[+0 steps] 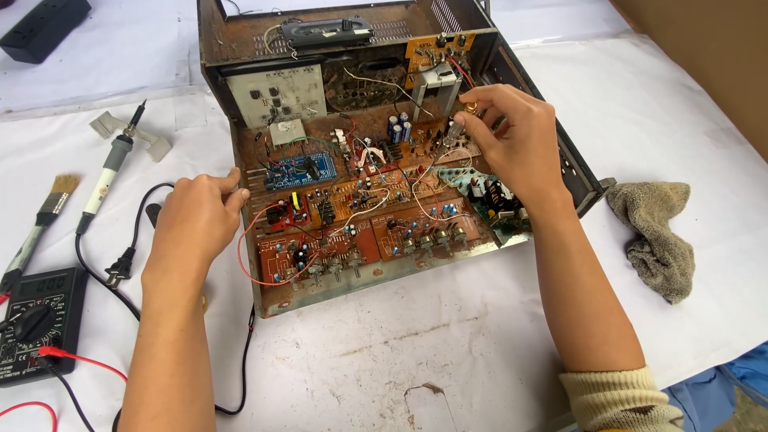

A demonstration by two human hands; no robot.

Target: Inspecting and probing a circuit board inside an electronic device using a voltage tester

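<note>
Behind my right hand [512, 140], whatever small tool or part the pinched fingers gripped was mostly hidden, only a brassy tip showing above the boards near the back of the open chassis [240, 48], so I could not tell what it was. My left hand [196, 220] was curled loosely, holding nothing, its knuckles resting against the chassis's left wall. On the white tablecloth [448, 352] lay a soldering iron [108, 172], brush [48, 204], multimeter [36, 320] cut off at the edge, and grey rag [656, 236].

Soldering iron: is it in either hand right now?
No: the soldering iron lies on the white table, apart from the left hand on the chassis edge.
</note>
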